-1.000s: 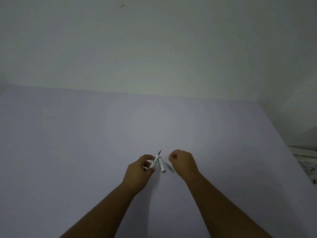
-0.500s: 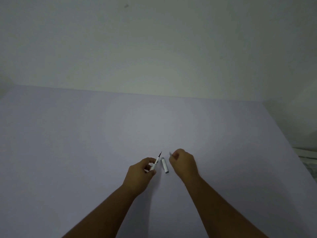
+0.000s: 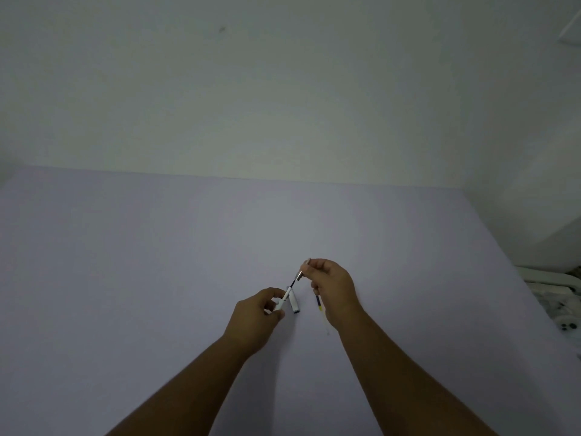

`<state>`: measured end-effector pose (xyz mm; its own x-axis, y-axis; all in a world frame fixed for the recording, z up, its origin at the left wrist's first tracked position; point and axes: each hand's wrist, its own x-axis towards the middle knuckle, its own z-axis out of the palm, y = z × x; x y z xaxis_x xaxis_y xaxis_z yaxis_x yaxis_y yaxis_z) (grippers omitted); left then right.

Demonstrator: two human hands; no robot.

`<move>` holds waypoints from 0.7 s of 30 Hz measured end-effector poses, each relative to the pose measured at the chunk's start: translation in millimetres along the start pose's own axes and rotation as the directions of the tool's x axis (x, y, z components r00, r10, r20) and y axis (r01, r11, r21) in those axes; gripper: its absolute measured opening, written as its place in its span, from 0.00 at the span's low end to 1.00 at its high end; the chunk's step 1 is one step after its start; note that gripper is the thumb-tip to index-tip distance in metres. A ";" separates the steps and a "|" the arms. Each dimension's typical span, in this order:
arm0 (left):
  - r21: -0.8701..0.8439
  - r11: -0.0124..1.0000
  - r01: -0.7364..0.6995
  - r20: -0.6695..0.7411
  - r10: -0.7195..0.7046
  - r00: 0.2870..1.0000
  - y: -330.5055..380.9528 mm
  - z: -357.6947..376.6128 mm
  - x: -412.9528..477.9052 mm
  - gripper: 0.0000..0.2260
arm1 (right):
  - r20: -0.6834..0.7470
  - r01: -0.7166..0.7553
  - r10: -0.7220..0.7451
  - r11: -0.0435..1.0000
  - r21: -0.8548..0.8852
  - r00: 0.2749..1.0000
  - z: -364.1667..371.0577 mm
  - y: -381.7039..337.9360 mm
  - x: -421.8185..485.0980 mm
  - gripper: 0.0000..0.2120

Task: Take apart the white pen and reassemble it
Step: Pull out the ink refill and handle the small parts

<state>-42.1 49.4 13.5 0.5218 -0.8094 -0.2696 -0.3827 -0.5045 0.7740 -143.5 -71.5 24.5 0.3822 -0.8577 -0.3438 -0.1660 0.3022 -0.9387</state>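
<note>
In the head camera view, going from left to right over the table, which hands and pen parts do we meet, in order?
left hand → white pen barrel it holds → white cap lying on the table → thin refill tube beside the right hand → right hand, holding the metal tip.

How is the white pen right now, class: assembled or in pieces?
In pieces: left hand holds the barrel, right hand holds the metal tip, cap on the table.
</note>
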 end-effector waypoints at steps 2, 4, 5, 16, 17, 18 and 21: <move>0.012 1.000 -0.007 0.002 0.007 1.000 2.3 -0.2 -2.7 0.12 | 0.013 0.011 -0.011 1.000 -0.020 1.000 -1.7 0.5 -4.1 0.04; 0.013 1.000 -0.009 0.002 0.009 1.000 4.2 -0.1 -5.1 0.12 | 0.032 0.021 -0.020 0.999 -0.040 0.999 -2.7 1.4 -8.1 0.03; 0.011 1.000 -0.009 0.002 0.009 1.000 5.2 -0.1 -6.4 0.12 | 0.041 0.025 -0.022 0.998 -0.055 0.999 -2.9 2.2 -10.3 0.03; -0.024 1.000 -0.004 -0.053 0.003 0.999 18.8 -0.6 -17.0 0.05 | 0.162 0.072 -0.047 0.987 -0.147 0.986 -4.0 7.0 -28.9 0.06; -0.028 1.000 -0.002 -0.055 0.001 0.999 19.4 -0.9 -17.7 0.05 | 0.176 0.077 -0.048 0.984 -0.159 0.983 -4.5 6.1 -29.8 0.06; -0.029 1.000 -0.001 -0.056 -0.001 0.998 19.6 -1.1 -17.8 0.05 | 0.188 0.081 -0.049 0.982 -0.169 0.981 -4.8 5.5 -29.9 0.06; -0.016 1.000 -0.011 -0.072 0.010 0.997 20.8 -1.7 -22.0 0.06 | 0.195 0.073 -0.033 0.976 -0.203 0.980 -7.1 2.9 -33.2 0.03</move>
<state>-60.3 57.2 36.5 0.5719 -0.7903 -0.2200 -0.3758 -0.4908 0.7861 -163.2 -45.1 33.5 0.5572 -0.7699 -0.3111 -0.3188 0.1476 -0.9363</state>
